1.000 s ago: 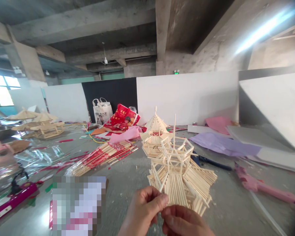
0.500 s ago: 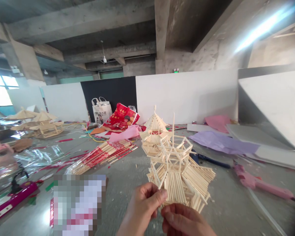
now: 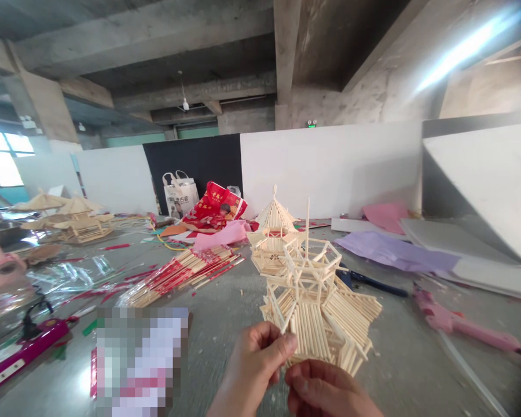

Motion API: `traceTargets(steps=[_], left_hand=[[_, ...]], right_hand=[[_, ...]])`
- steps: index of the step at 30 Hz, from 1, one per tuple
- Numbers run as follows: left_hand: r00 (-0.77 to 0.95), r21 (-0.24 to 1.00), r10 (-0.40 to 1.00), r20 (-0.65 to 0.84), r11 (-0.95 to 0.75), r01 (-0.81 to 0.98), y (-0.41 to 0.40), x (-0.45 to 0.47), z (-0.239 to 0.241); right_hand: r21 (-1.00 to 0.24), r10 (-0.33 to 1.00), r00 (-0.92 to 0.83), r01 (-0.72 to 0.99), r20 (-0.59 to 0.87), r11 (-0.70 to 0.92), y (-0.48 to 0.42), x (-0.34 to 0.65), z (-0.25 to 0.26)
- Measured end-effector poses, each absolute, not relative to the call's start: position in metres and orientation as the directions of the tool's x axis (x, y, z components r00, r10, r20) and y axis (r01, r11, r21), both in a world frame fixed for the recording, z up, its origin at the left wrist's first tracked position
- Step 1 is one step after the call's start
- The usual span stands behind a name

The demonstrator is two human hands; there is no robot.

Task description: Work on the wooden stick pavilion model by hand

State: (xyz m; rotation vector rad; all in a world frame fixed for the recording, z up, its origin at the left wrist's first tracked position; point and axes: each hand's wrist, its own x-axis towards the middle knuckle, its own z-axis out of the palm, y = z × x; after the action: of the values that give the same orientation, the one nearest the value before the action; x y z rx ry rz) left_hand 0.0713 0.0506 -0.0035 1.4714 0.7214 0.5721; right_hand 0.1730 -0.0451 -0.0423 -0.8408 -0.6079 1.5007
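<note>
so they've got the half-built stick pagoda (image 3: 316,307) lifted up off the table (image 3: 226,313), both hands down at its near lower edge. left hand (image 3: 254,370) has thumb and fingers pinched shut on the front of the roof skirt, right hand (image 3: 325,391) is closed on the underside just beside it, the two hands nearly touching. looks to me like an inspect-and-turn step: upper frame is open, one long stick poking straight up, no top roof yet. a finished pagoda (image 3: 272,234) sits right behind it. i'd guess the next bit needs a gentle, steady grip, those eaves look fragile. pink glue gun (image 3: 455,325) lies off to the right, wrapped stick bundle (image 3: 182,275) to the left.
</note>
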Motion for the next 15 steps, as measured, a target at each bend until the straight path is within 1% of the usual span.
traceTargets(steps=[15], left_hand=[[0.671,0.995,0.736,-0.09,0.04,0.089,0.0494,0.0701,-0.0001]], right_hand=[[-0.777,0.984,0.033,-0.618,-0.177,-0.119,-0.0484,0.1695,-0.036]])
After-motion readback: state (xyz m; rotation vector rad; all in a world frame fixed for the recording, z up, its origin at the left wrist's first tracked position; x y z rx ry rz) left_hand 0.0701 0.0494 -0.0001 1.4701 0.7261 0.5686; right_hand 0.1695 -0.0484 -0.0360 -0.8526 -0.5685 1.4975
